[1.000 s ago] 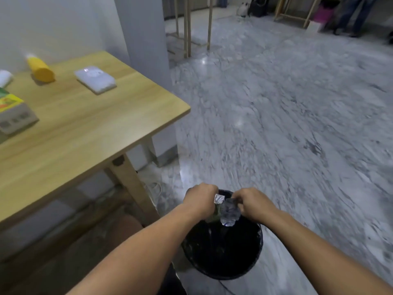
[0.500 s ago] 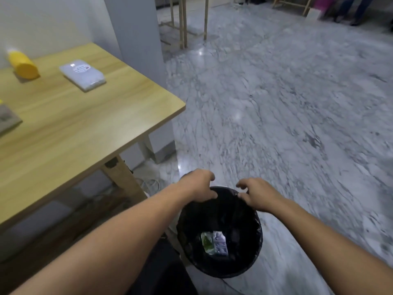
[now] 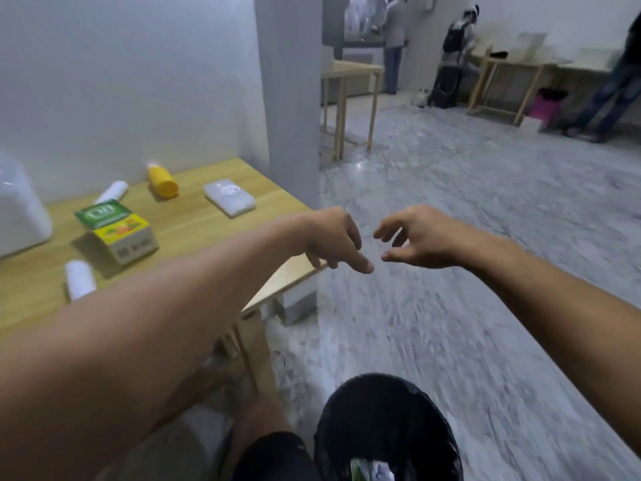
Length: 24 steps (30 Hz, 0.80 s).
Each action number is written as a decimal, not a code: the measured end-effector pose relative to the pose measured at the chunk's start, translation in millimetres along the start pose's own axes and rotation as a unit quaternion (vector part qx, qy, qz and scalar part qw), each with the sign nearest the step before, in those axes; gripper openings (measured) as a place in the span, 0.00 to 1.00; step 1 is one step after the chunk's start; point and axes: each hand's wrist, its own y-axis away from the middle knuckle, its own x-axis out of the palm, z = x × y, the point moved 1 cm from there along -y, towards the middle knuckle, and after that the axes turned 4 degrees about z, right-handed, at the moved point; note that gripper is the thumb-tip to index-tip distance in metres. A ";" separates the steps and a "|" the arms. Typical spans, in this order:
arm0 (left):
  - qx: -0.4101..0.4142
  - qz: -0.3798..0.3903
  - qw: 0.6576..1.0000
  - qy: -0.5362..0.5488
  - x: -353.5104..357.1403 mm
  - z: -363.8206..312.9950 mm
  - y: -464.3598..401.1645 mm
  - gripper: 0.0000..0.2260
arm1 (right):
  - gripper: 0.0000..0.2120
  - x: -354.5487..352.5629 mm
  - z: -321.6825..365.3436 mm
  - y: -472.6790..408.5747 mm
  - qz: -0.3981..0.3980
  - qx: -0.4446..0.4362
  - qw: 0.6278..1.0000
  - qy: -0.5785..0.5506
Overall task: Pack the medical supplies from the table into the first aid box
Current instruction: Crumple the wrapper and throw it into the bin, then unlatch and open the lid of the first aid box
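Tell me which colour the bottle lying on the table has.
Yellow bottle, seen in the head view.

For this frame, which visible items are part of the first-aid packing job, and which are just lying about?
Job items, all on the table:
yellow bottle
flat white packet
green and yellow box
two white rolls
white container at the left edge, possibly the first aid box

Not part of it:
black bin holding discarded wrapping
far tables
people in the background

Both hands are empty.

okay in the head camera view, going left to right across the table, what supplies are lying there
White box at the left edge → near white roll → green and yellow carton → yellow bottle → flat white packet.
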 end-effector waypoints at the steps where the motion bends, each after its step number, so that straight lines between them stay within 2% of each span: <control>1: -0.006 -0.010 1.000 -0.012 -10.6 4.5 8.5 0.24 | 0.17 -8.6 12.3 -5.4 -0.004 -0.013 1.000 0.003; 4: -0.057 -0.063 0.994 -0.075 -41.7 32.8 36.6 0.25 | 0.17 -28.1 58.1 -24.3 -0.020 -0.056 0.998 0.008; 7: -0.111 -0.096 0.983 -0.114 -67.7 73.5 67.3 0.21 | 0.16 -36.0 106.4 -46.1 -0.025 -0.098 0.995 0.020; 10: -0.163 -0.128 0.971 -0.119 -90.0 118.6 105.5 0.22 | 0.15 -36.0 157.3 -68.4 -0.036 -0.141 0.989 0.040; 13: -0.199 -0.156 0.961 -0.112 -109.4 163.1 143.3 0.19 | 0.15 -28.7 205.8 -90.5 -0.036 -0.182 0.981 0.050; 18: -0.258 -0.206 0.939 -0.099 -134.1 234.3 210.0 0.22 | 0.14 -8.1 290.3 -130.1 -0.036 -0.253 0.965 0.064; 24: -0.316 -0.334 0.881 -0.111 -146.9 312.9 269.9 0.26 | 0.19 32.4 382.7 -170.9 -0.087 -0.348 0.930 0.078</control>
